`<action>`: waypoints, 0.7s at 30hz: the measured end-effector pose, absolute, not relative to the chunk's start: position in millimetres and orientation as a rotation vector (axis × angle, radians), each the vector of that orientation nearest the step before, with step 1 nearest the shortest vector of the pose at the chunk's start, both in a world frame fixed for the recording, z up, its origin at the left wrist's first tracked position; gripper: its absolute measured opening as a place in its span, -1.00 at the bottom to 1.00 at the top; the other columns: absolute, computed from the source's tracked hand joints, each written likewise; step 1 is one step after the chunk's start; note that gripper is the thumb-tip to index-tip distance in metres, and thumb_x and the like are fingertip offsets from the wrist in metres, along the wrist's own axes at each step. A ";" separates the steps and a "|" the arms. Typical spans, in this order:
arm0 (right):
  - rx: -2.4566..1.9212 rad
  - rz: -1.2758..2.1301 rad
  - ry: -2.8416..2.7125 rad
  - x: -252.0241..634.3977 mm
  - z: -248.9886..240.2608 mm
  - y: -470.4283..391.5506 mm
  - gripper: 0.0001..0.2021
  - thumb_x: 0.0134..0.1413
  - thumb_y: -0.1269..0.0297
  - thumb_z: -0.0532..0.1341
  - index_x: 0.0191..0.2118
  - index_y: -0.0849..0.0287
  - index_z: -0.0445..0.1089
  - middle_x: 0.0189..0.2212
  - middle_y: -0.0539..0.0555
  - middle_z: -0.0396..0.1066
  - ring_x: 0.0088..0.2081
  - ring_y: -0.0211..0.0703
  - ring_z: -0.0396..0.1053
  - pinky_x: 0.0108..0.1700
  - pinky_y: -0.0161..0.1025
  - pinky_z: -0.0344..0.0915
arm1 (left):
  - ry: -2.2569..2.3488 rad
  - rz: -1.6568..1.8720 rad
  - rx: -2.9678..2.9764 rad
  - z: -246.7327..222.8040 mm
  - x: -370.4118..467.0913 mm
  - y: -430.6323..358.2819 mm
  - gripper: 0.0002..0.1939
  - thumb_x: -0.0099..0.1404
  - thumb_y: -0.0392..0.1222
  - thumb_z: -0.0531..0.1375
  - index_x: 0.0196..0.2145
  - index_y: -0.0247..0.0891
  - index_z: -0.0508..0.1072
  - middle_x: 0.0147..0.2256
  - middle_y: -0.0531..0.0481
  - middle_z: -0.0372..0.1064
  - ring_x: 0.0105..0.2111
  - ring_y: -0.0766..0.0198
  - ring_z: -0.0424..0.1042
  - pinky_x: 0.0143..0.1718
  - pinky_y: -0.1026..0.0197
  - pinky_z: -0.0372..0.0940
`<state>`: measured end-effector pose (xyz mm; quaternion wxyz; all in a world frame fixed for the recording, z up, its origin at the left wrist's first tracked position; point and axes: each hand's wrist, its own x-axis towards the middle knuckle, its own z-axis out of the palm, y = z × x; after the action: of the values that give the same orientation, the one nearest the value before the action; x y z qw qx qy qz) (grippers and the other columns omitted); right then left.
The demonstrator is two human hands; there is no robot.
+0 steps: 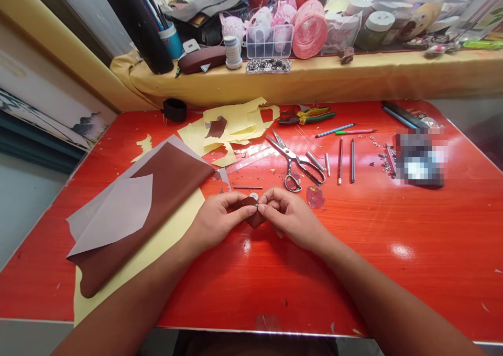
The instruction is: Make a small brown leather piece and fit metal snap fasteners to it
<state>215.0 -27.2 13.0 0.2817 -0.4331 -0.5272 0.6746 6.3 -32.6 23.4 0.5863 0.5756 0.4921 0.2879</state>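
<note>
A small brown leather-like piece (255,220) is held between both hands above the red table (306,288). My left hand (220,217) pinches its left side, thumb on top. From the right, my right hand (288,214) grips the same piece, its thumb and fingertips meeting the left thumb at a tiny metallic part (257,206). The fingers hide much of the piece. Just beyond the hands lie a small white disc (253,195) and a thin metal rod (248,187).
Silver scissors (293,162) lie past my right hand, with pliers (306,116), pens and short metal rods around them. Folded brown material (168,183) and yellow sheets (231,125) cover the left side. A ledge (220,86) with jars and boxes runs along the back.
</note>
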 end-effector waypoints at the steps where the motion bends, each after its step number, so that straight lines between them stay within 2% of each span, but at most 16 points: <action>1: -1.165 1.804 -1.419 215.0 12.9 -27.4 -0.77 0.28 0.06 0.26 -0.21 0.10 0.29 -0.52 -0.07 0.45 -0.65 -0.35 0.16 -0.59 -0.36 0.08 | 1.149 0.668 1.345 23.0 5.7 -32.4 -0.71 0.41 0.04 0.31 -0.28 -0.26 0.62 -0.34 -0.05 0.62 -0.28 0.17 0.58 -0.19 0.19 0.43; 5: -1.172 1.796 -1.417 214.5 14.2 -28.1 -0.78 0.29 0.07 0.24 -0.21 0.10 0.30 -0.50 -0.07 0.46 -0.64 -0.35 0.16 -0.58 -0.36 0.09 | 1.159 0.649 1.339 23.7 5.2 -32.6 -0.72 0.37 0.04 0.34 -0.25 -0.25 0.59 -0.32 -0.06 0.63 -0.26 0.14 0.59 -0.16 0.17 0.45; 9: -1.198 1.783 -1.405 214.0 16.8 -27.9 -0.79 0.26 0.10 0.25 -0.22 0.11 0.29 -0.47 -0.05 0.48 -0.65 -0.38 0.16 -0.58 -0.37 0.09 | 1.151 0.618 1.367 26.8 7.3 -33.2 -0.79 0.32 -0.05 0.36 -0.21 -0.23 0.54 -0.28 -0.04 0.62 -0.24 0.14 0.59 -0.16 0.15 0.47; 13: -1.182 1.807 -1.396 213.5 18.7 -27.6 -0.80 0.27 0.11 0.24 -0.23 0.12 0.28 -0.44 0.00 0.55 -0.64 -0.37 0.18 -0.57 -0.37 0.12 | 1.147 0.589 1.453 28.0 7.8 -32.8 -0.87 0.35 -0.13 0.29 -0.23 -0.23 0.53 -0.29 -0.04 0.61 -0.27 0.18 0.56 -0.16 0.17 0.43; 21: -1.207 1.808 -1.402 213.3 17.9 -27.4 -0.82 0.29 0.13 0.21 -0.26 0.10 0.27 -0.44 0.01 0.59 -0.66 -0.36 0.18 -0.58 -0.37 0.13 | 1.135 0.579 1.482 24.4 1.4 -31.2 -0.87 0.40 -0.17 0.26 -0.22 -0.23 0.60 -0.28 -0.02 0.61 -0.22 0.19 0.55 -0.09 0.18 0.40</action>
<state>213.3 -27.4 17.9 0.2739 -0.4487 -0.5212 0.6724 1.4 -31.2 24.4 0.5594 0.6284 0.4815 0.2456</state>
